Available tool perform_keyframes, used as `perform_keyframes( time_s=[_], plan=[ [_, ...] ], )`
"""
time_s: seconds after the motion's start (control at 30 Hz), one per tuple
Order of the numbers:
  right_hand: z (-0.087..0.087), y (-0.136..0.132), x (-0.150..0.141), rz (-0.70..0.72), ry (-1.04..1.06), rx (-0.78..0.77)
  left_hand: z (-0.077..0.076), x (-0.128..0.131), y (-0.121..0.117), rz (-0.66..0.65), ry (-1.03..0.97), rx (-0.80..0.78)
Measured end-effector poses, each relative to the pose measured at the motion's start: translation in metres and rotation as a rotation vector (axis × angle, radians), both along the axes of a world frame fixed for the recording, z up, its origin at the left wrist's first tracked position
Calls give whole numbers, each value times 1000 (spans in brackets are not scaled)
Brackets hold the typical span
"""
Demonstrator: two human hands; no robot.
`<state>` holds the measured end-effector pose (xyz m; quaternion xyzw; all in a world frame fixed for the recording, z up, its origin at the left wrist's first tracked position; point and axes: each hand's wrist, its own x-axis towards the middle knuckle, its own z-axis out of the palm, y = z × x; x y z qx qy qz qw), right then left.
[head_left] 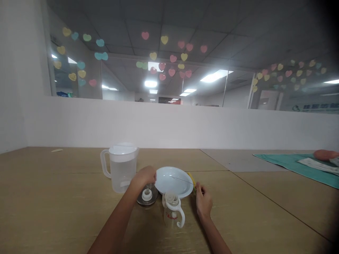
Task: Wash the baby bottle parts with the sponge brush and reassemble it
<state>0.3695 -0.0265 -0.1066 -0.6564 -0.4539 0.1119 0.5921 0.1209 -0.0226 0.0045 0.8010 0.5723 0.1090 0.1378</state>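
My left hand [143, 177] is curled over a small round dish [147, 198] that holds a white bottle nipple ring [146, 194]; its fingers look closed, and what they grip is hidden. My right hand [203, 202] pinches a thin stick [182, 180] that reaches across a white plate [173, 181], beside something yellow [192, 180] at the plate's right rim. Between my hands stands a clear baby bottle with white handles [172, 210], open at the top. A clear plastic pitcher with water [121, 166] stands left of the plate.
The things stand on a wooden table [53, 197] in front of a low white partition. At the far right lies a teal mat [299, 164] with a pinkish object [325, 154] and a white cloth on it.
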Motion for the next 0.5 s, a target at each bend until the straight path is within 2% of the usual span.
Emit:
perform_keyframes(
  time_s=[0.07,0.2,0.3,0.4,0.5],
  plan=[
    [2,-2,-2,11,-4,-15,-6,-3,4,60,55,-37],
    [6,-6,-4,22,-5,-50,-17,-4,11,89,121,-172],
    [8,-7,-4,34,-9,-60,-20,-2,13,104,149,-204],
    [8,-6,-4,22,-20,-78,-14,-3,8,110,158,-165],
    [10,-7,-5,-40,-31,-124,3,-4,-4,113,146,-35]
  ],
)
